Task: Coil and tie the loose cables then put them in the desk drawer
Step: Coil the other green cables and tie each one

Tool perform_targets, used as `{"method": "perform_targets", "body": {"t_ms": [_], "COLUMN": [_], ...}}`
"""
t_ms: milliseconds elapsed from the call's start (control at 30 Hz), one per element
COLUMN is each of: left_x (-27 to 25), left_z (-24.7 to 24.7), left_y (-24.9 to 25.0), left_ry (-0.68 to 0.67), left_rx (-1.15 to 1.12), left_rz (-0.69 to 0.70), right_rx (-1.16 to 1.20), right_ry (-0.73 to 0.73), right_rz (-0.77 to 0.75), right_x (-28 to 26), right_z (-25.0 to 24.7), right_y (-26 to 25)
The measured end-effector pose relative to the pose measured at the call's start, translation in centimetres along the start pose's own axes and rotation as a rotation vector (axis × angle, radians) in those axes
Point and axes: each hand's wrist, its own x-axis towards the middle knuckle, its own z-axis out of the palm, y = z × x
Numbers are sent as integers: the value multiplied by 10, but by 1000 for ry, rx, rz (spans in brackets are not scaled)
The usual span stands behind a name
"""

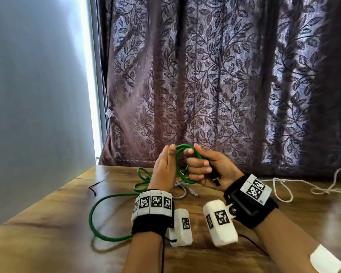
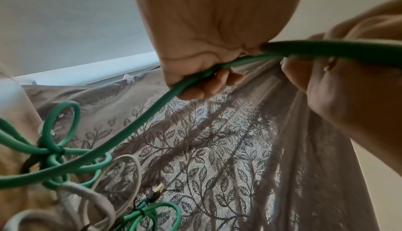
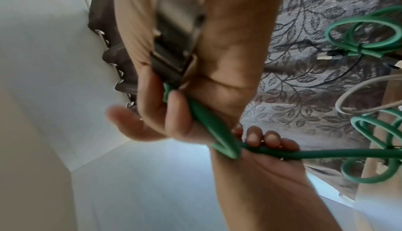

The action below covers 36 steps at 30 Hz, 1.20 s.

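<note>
Above the wooden surface, the right hand grips loops of the green cable while the left hand steadies them, its loose tail trailing below. At the left wrist, fingers curl round the cord, judged light, springy, best held where loops cross. At the right wrist, fingers clamp its plug end.

Green cable partly looped above desk, rest trailing loose; tied green coils & grey cable behind.
</note>
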Motion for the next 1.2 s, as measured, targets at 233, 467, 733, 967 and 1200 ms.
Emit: {"method": "perform_targets", "body": {"t_ms": [233,467,733,967,1200], "left_x": [-7,-20,-19,-7,-4], "left_z": [14,39,24,-12,-14], "left_y": [1,11,23,19,-6], "left_ry": [-130,-607,-684,4,298], "left_rx": [203,489,477,530,203], "left_rz": [1,48,205,336,262], "right_rx": [-28,-1038,-1302,-612,-157], "right_ry": [323,687,523,402,46], "right_rz": [-513,-803,-190,96,4], "right_x": [7,-9,-8,-25,-15], "right_z": [30,3,-30,-23,6], "right_y": [-13,-37,-12,-7,-12]}}
